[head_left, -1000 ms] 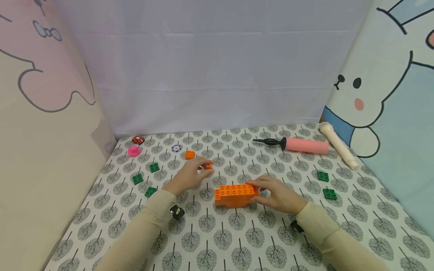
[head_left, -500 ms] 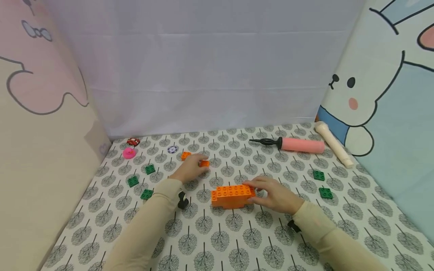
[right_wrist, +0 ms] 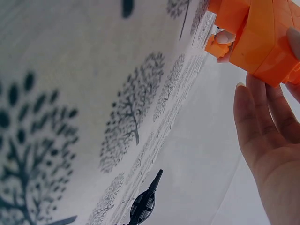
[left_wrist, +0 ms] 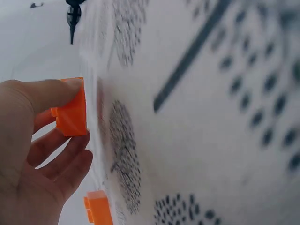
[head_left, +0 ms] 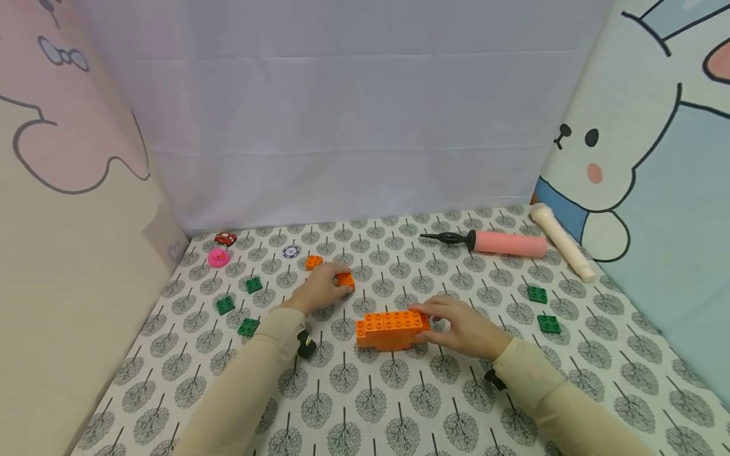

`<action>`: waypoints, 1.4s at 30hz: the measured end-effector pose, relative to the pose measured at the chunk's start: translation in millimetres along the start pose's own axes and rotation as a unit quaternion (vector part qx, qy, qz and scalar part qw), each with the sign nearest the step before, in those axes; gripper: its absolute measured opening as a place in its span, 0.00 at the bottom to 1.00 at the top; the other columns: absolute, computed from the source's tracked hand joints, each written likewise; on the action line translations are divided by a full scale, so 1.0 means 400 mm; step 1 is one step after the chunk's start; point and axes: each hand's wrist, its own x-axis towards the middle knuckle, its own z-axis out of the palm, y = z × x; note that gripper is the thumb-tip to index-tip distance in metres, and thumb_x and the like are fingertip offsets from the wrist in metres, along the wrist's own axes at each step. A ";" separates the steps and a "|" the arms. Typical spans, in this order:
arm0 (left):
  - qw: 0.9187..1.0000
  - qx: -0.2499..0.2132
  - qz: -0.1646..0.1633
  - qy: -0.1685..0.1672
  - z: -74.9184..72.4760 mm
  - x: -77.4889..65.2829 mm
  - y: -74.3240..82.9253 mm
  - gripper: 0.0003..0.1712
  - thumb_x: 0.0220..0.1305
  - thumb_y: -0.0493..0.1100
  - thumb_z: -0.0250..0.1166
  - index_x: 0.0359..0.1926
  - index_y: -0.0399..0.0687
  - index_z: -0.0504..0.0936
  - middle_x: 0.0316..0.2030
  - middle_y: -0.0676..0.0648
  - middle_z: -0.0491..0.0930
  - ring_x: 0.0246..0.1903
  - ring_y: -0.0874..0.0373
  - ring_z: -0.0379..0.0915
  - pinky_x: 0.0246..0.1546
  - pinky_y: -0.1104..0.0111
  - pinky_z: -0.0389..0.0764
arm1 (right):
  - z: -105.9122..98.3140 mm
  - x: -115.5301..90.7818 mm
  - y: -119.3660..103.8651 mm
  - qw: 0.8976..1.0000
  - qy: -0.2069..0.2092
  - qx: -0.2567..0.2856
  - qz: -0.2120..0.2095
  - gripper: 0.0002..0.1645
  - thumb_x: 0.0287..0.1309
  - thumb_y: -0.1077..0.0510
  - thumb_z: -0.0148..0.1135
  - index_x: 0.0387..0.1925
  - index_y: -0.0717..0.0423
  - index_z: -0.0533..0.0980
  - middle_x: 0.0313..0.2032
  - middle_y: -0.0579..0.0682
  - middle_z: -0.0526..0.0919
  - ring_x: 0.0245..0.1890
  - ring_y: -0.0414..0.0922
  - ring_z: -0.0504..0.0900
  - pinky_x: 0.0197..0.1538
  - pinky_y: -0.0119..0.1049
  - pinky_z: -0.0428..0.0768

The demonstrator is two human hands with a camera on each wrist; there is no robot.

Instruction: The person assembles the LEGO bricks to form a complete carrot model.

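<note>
Just left of centre in the head view, my left hand (head_left: 319,288) pinches a small orange toy brick (head_left: 345,280). In the left wrist view the thumb presses one side of that brick (left_wrist: 72,112), with fingers behind it, close to the tablecloth. My right hand (head_left: 467,326) holds the right end of a larger orange brick assembly (head_left: 393,329), thumb in front and fingers behind. This assembly is stepped, with a low stud block jutting out at its left end and a narrower base. Another loose orange brick (head_left: 313,262) lies just beyond my left hand.
Green bricks lie at left (head_left: 225,305) and right (head_left: 537,294). Farther back are a pink duck (head_left: 218,258), a red toy car (head_left: 225,239), a poker chip (head_left: 291,251), a pink hand pump (head_left: 507,243) and a whitish tube (head_left: 561,242). Cloth walls border the table.
The head view has shifted a little. My left fingers have drawn closer together on the small orange brick. The right hand keeps its hold on the assembly, which stays in place.
</note>
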 end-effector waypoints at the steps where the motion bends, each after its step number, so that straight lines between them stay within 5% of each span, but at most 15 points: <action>1: 1.000 -0.004 0.004 0.003 -0.001 -0.009 0.011 0.27 0.64 0.44 0.69 0.63 0.42 0.77 0.61 0.42 0.76 0.58 0.47 0.73 0.62 0.54 0.75 | 0.000 0.000 0.001 1.000 0.001 0.000 0.000 0.32 0.61 0.48 0.69 0.66 0.49 0.74 0.51 0.43 0.81 0.50 0.40 0.78 0.53 0.42 0.82; 12: 0.993 -0.042 0.099 0.048 -0.014 -0.107 0.181 0.26 0.65 0.51 0.68 0.62 0.50 0.80 0.56 0.52 0.79 0.52 0.59 0.76 0.55 0.65 0.79 | 0.000 -0.003 0.011 1.000 0.010 0.004 -0.005 0.31 0.62 0.47 0.68 0.65 0.47 0.75 0.51 0.42 0.81 0.49 0.39 0.79 0.51 0.42 0.83; 20: 0.986 -0.056 0.159 0.000 0.000 -0.141 0.281 0.26 0.65 0.50 0.69 0.62 0.50 0.80 0.54 0.53 0.79 0.52 0.61 0.75 0.55 0.66 0.79 | 0.004 -0.004 0.015 1.000 0.012 0.022 -0.003 0.30 0.61 0.49 0.69 0.64 0.52 0.75 0.52 0.45 0.81 0.44 0.37 0.78 0.47 0.41 0.84; 36: 0.980 -0.044 0.195 -0.016 0.041 -0.143 0.300 0.26 0.64 0.44 0.70 0.62 0.46 0.80 0.51 0.50 0.79 0.48 0.60 0.74 0.51 0.68 0.82 | 0.012 0.000 0.020 0.999 0.018 0.023 -0.026 0.31 0.61 0.53 0.70 0.64 0.55 0.75 0.54 0.49 0.81 0.45 0.38 0.80 0.47 0.40 0.85; 42: 0.982 -0.038 0.186 -0.017 0.047 -0.144 0.301 0.25 0.64 0.43 0.69 0.62 0.49 0.79 0.52 0.51 0.78 0.47 0.63 0.73 0.47 0.76 0.80 | 0.007 0.001 0.013 1.000 0.013 0.026 -0.011 0.31 0.61 0.52 0.70 0.64 0.55 0.75 0.54 0.47 0.81 0.45 0.38 0.80 0.47 0.40 0.85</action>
